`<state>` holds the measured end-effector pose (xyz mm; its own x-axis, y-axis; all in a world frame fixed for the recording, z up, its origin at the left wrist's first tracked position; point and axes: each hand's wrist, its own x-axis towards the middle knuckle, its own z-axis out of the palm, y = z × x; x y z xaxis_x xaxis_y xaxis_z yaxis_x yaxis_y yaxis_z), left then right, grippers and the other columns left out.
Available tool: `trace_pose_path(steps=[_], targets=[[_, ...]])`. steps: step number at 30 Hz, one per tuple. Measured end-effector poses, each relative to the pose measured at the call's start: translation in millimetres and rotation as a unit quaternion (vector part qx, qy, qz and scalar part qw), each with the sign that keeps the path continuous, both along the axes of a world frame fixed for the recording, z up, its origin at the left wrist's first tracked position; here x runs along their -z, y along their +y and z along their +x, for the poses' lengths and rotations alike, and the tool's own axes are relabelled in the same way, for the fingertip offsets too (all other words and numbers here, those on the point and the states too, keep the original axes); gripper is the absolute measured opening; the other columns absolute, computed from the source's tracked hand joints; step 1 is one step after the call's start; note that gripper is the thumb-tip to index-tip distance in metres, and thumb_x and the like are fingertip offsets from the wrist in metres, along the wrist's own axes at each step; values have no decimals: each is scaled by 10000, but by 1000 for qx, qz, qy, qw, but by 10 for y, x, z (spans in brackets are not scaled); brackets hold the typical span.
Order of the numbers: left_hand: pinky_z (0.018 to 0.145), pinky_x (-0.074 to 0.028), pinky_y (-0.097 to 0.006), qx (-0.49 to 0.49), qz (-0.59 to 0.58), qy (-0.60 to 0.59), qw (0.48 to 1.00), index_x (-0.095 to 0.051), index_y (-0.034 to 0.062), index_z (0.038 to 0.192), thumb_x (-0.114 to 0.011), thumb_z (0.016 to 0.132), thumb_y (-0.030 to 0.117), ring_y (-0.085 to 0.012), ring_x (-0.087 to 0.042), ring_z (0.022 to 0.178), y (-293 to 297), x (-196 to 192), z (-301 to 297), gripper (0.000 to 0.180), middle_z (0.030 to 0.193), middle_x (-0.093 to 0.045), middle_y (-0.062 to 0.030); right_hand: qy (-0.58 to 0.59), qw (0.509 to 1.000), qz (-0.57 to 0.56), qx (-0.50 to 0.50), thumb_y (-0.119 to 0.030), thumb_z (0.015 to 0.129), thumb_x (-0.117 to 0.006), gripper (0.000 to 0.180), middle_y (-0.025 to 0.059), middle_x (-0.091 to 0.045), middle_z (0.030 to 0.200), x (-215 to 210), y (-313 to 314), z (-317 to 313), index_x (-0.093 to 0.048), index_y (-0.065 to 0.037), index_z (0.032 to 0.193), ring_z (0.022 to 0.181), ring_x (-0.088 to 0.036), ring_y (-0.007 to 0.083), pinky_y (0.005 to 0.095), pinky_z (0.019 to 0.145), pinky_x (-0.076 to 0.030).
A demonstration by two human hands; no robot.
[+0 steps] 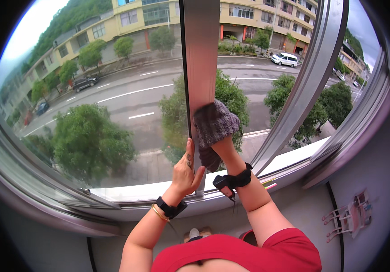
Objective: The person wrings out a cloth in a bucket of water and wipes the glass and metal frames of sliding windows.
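Observation:
The upright metal window frame post [202, 68] stands in front of me between two glass panes. My left hand [186, 171] rests flat against the post's lower left edge, fingers stretched out and thumb apart, holding nothing. A grey-purple knitted cloth [220, 123], dark in places, is pressed to the post a little higher up and to the right. My right hand [223, 147] is gripping it, with the fingers hidden by the cloth and only the wrist side showing. Part of the cloth hangs below that hand.
To the left is a glass pane [127, 136]; a second metal frame [290, 104] slants at the right. The white sill [145, 192] and window track run below. A pink-and-white folding rack-like item [351, 215] is on the right. Outside are trees, a road and a white van [284, 59].

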<state>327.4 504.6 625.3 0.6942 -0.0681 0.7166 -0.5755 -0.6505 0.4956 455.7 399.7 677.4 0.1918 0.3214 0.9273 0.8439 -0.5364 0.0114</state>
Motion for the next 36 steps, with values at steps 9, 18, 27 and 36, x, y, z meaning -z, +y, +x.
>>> trace_pose_path(steps=[9,18,27,36], targets=[[969,-394,-382,-16,10,23,1000,-55,-88,1414,-548,840,224,-430,-432,1208,-13,98,45,819,1400,-288,-311,179,983,0,-29,-255,907,-478,412,162,-484,1255,-34,93,-43,-466,-43,1260,1141,-469,306,401,973,-362],[993,-385,-372,-32,33,-28,999,-62,-85,1414,-540,845,246,-420,-394,1249,-37,84,5,814,1416,-239,-321,-286,906,-94,296,-161,855,-465,327,160,-586,1141,-2616,231,286,-595,-50,1134,1068,-544,287,409,917,-414],[902,-465,-372,-54,42,-42,997,-95,-112,1396,-648,750,190,-417,-474,1180,-69,128,77,902,1365,-313,-346,95,982,-117,116,-137,874,-420,408,201,-452,1246,-2409,158,42,-441,-15,1263,1158,-439,329,432,985,-330],[919,-456,-335,-102,61,-67,991,-187,-164,1352,-647,703,218,-383,-455,1215,-22,163,82,882,1348,-341,-348,-181,930,-117,298,-140,859,-449,418,188,-508,1277,-2930,400,371,-505,2,1249,1215,-457,292,414,1030,-325]])
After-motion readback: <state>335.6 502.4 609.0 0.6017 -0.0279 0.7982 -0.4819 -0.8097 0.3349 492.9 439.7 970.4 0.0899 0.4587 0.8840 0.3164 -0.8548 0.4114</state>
